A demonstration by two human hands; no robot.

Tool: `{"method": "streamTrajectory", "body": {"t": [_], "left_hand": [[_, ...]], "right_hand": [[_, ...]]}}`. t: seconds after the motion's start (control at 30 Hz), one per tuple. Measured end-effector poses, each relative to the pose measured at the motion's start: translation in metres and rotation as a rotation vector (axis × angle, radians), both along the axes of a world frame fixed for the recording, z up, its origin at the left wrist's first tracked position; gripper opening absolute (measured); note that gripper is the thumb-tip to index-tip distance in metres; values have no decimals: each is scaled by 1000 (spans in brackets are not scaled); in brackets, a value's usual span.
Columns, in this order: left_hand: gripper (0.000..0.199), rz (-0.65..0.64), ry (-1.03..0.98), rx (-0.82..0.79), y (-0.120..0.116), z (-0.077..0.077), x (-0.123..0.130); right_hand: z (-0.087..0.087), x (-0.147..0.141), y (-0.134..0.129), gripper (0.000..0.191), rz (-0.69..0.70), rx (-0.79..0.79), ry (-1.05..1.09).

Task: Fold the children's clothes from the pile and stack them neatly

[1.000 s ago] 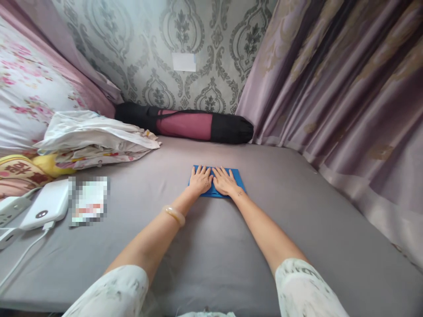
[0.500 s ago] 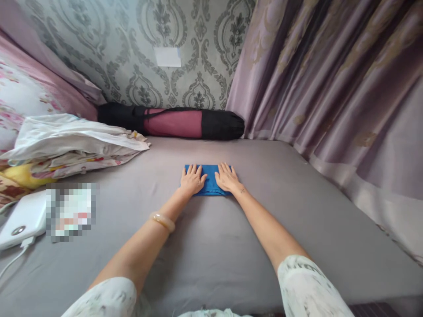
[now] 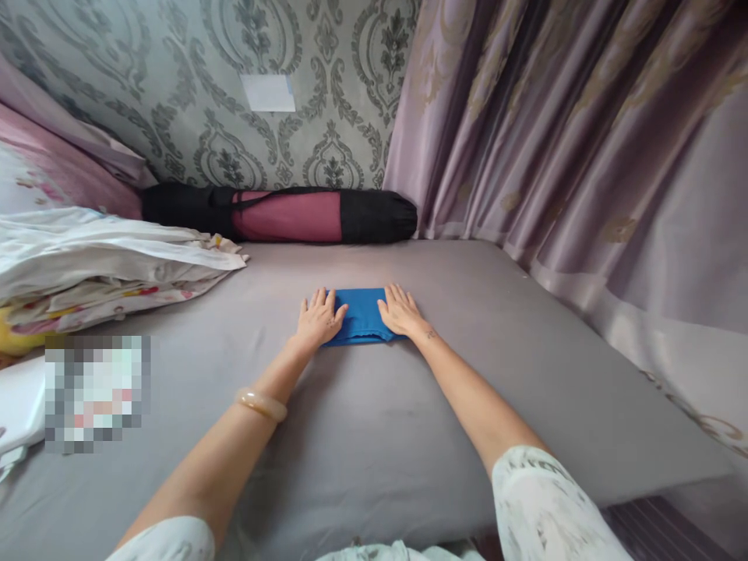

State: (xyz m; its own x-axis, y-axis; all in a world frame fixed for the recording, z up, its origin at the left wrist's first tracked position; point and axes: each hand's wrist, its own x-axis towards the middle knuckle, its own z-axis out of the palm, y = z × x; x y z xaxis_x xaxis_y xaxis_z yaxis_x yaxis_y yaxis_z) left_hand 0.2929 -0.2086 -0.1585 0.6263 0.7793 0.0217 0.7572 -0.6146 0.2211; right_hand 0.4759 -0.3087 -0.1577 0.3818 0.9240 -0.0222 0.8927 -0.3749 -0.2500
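A blue folded cloth [image 3: 361, 313] lies flat in the middle of the grey sheet, its front edge showing layered folds. My left hand [image 3: 319, 317] rests palm down over its left edge, fingers stretched out and pointing away from me. Over the right side of the cloth lies my right hand [image 3: 400, 310], also flat with the fingers extended. Between the two thumbs the centre of the cloth is bare. A pale bangle [image 3: 261, 405] circles my left forearm.
A long black and maroon bag [image 3: 286, 216] lies along the patterned wall. Rumpled white bedding [image 3: 117, 249] is heaped at the left. Near it are a white device [image 3: 20, 405] and a blurred-out item [image 3: 99, 389]. A purple curtain [image 3: 526, 156] hangs on the right.
My left hand has slid outward to the left edge of the cloth, so more blue shows between the hands. My right hand stays on the right side. The view has turned slightly right.
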Motion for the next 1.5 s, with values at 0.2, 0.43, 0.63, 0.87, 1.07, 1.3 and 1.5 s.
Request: {"method": "streamTrajectory", "body": {"t": [0.2, 0.43, 0.63, 0.87, 1.07, 1.3, 1.5], "left_hand": [[72, 30, 32, -32, 3, -13, -7], [70, 39, -37, -89, 9, -7, -7], [54, 343, -112, -23, 25, 7, -25], [47, 388, -9, -140, 34, 7, -35], [37, 379, 17, -248, 39, 12, -27], [23, 361, -134, -307, 38, 17, -27], [22, 534, -556, -650, 41, 23, -27]], "right_hand": [[-8, 2, -9, 66, -13, -29, 26], [-4, 8, -7, 65, -2, 6, 117], [17, 41, -13, 43, -224, 69, 153], [12, 44, -26, 36, -330, 5, 102], [11, 24, -17, 36, -339, -34, 104], [20, 21, -10, 25, -373, 30, 394], [24, 19, -12, 26, -466, 138, 599]]}}
